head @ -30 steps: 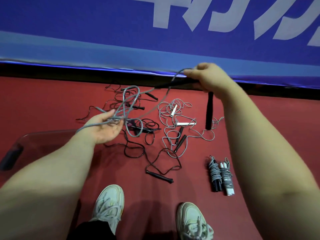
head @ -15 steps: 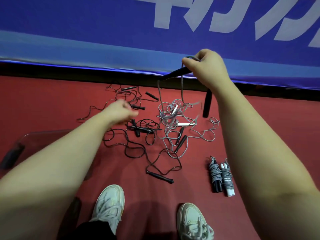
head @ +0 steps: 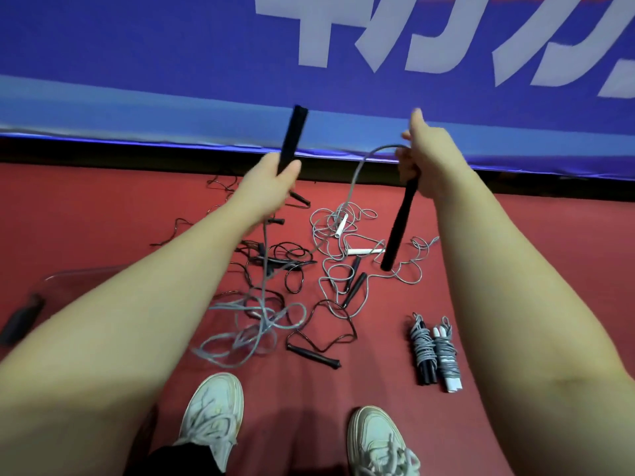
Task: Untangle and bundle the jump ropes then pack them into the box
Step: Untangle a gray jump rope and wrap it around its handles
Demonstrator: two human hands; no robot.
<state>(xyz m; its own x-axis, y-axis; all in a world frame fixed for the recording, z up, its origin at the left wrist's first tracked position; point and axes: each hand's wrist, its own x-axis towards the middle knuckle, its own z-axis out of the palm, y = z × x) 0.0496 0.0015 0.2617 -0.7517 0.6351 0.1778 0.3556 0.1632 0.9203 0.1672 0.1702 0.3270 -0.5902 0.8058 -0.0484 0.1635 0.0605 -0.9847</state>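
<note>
Fingers [head: 292,169] of our left hand [head: 271,182] now clamp one black handle [head: 293,137], taken from our right hand [head: 424,159], clamped on the other handle [head: 398,228]; the grey rope [head: 271,321] looks ready for bundling.

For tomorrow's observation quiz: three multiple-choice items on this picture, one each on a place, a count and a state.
1. Where do the bundled ropes lie? A in a box; B on the red floor; C on a shoe.
2. How many ropes are bundled? A one; B two; C five.
3. The black handle in the left hand: A points up; B lies flat; C is wrapped in rope.
1 B: they rest on the floor. 2 B: two wound bundles side by side. 3 A: its free end rises above the fist.
</note>
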